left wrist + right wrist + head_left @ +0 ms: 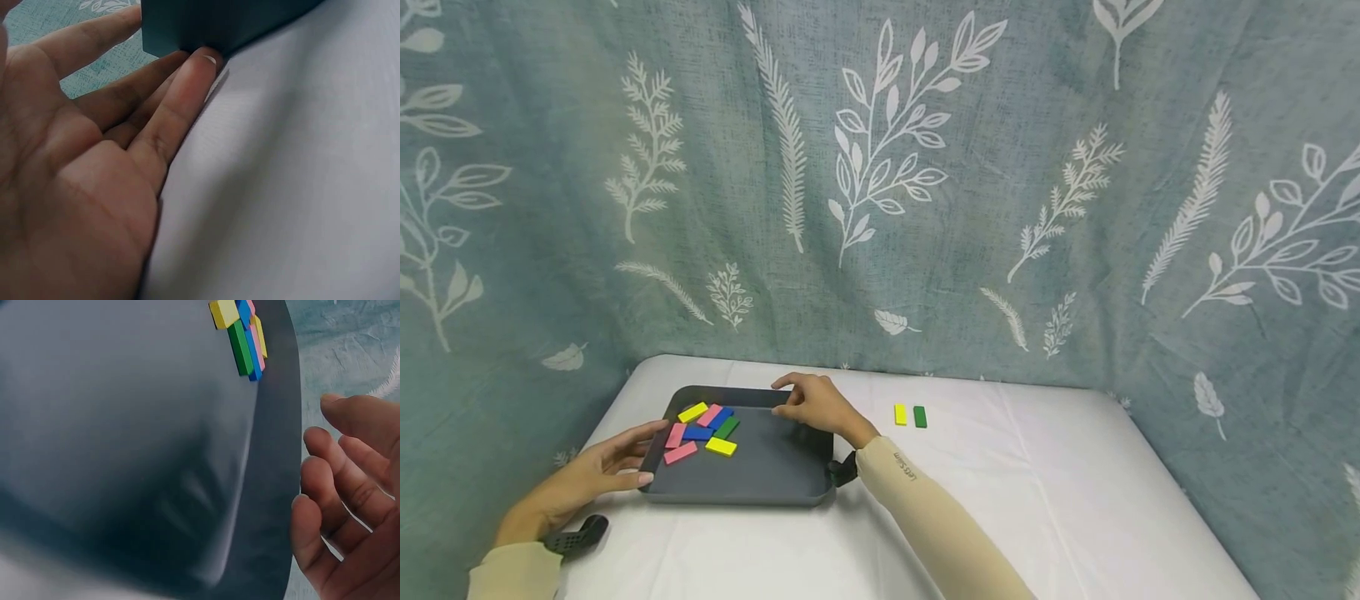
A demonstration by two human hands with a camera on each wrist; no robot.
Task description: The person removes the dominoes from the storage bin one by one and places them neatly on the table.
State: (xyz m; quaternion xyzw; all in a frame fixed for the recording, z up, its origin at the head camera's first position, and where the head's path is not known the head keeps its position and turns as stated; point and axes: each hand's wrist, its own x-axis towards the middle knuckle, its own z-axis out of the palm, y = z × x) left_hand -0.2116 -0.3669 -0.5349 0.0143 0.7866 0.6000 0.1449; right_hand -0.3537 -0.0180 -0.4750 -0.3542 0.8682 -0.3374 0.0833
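Observation:
A dark grey tray (760,498) holds several small blocks in a loose cluster at its left side. Among them are a green block (727,427), a yellow block (721,447), a blue block (697,433) and a pink block (681,452). My left hand (598,467) touches the tray's left side with fairly straight fingers; in the left wrist view its fingertips meet the tray's underside corner (181,28). Over the tray's far right part, my right hand (814,404) has loosely bent fingers and holds nothing. Its fingertips are beside the tray wall (272,456) in the right wrist view.
Right of the tray, a yellow block (900,414) and a green block (920,417) lie side by side on the white-covered table (1037,483). A patterned green curtain (880,208) hangs behind the table and along its sides.

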